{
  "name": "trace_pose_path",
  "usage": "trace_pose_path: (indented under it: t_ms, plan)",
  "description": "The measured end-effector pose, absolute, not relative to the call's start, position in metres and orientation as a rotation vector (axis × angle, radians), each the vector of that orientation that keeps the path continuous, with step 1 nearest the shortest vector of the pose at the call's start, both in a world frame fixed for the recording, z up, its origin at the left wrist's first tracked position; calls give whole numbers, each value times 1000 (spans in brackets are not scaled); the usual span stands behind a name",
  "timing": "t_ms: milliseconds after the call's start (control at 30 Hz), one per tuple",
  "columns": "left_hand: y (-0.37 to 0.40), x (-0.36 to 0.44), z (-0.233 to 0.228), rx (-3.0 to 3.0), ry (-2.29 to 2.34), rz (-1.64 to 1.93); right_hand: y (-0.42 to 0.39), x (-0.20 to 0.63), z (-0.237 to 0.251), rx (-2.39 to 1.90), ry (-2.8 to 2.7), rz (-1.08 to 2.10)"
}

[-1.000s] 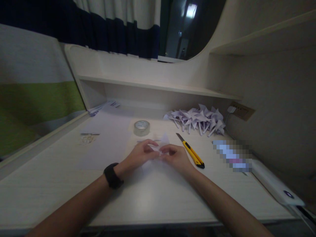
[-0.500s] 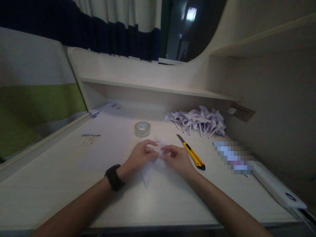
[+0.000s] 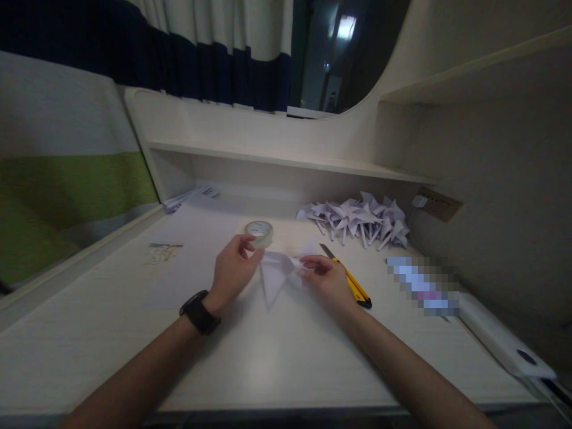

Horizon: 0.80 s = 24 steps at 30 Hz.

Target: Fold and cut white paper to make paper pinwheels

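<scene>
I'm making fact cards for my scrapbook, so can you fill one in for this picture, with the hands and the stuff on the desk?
Left hand: by the left edge of the folded white paper; touching or not is hard to tell
Right hand: pinching the paper's right part
Left wrist: black band
Tape roll: clear, flat, just beyond the left hand
Cutter: yellow and black, blade out, partly hidden by the right hand
Paper pinwheels: white, piled at back right
Large white paper: flat, on the left
</scene>
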<state>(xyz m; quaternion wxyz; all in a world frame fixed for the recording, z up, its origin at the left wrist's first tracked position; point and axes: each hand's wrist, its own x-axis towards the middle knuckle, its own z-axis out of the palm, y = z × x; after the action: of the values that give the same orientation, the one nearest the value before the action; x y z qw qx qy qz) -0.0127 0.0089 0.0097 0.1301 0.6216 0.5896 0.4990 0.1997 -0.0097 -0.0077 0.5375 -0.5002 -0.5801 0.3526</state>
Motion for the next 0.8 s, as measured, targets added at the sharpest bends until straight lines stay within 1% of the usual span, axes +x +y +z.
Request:
trace_pose_path:
  t_ms: [67, 167, 233, 300, 400, 567, 667, 800]
  plan:
    - [18, -17, 2, 1762, 1692, 1344, -9, 201, -8, -1184, -1348, 840]
    - [23, -17, -8, 1543, 1489, 1220, -9, 201, -9, -1166, -1300, 883]
    - [20, -15, -10, 1453, 1318, 1209, -8, 200, -9, -1140, -1251, 921]
    - [16, -12, -9, 1422, 1245, 1269, -8, 199, -10, -1111, -1192, 946]
    - [11, -7, -5, 1368, 1295, 1363, -6, 198, -10, -1069, -1122, 973]
    - [8, -3, 0, 1335, 1343, 1374, -8, 197, -9, -1057, -1094, 1000]
    - [7, -4, 1, 1441, 1393, 1383, -11, 193, -9, -1038, -1066, 1033]
    - [4, -6, 1, 1715, 1617, 1369, -14, 189, -11, -1020, -1059, 1100]
